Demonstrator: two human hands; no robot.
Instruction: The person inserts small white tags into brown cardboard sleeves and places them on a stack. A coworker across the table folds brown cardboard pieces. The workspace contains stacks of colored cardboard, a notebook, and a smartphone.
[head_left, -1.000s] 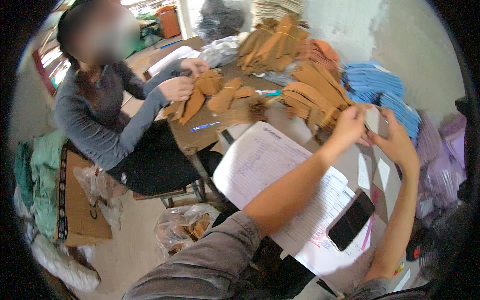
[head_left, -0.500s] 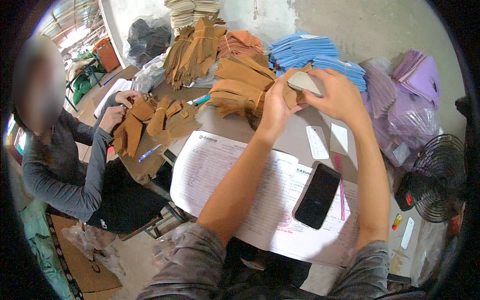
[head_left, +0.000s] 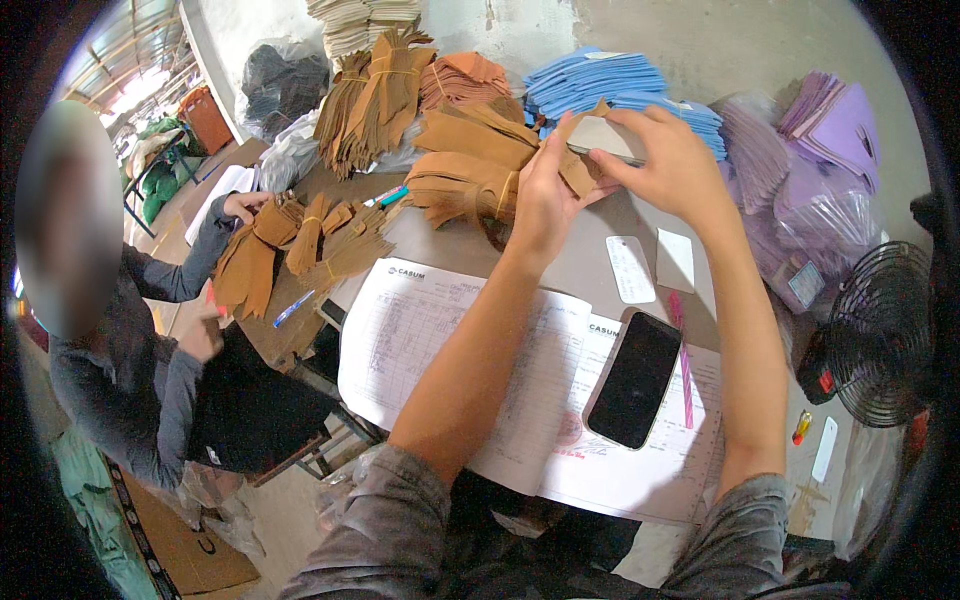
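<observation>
Both my hands are raised over the far part of the table, close together. My left hand has its fingers wrapped round the edge of a brown cut material piece. Lying against that piece is a pale grey, flat block-like item, whose exact kind I cannot make out. My right hand grips the pale item from the right, thumb on its near edge. Just left of my hands lie brown bundles tied with yellow bands. An open paper form book spreads under my forearms.
A black phone and a pink pen rest on the pages; two white cards lie beyond. Blue stacks, purple stacks and a black fan stand far and right. A co-worker sits left by brown pieces.
The co-worker's nearer hand has come away from the brown pieces and lowered toward the table edge. My hands keep their grip with only a slight shift; the whole view has shifted a little.
</observation>
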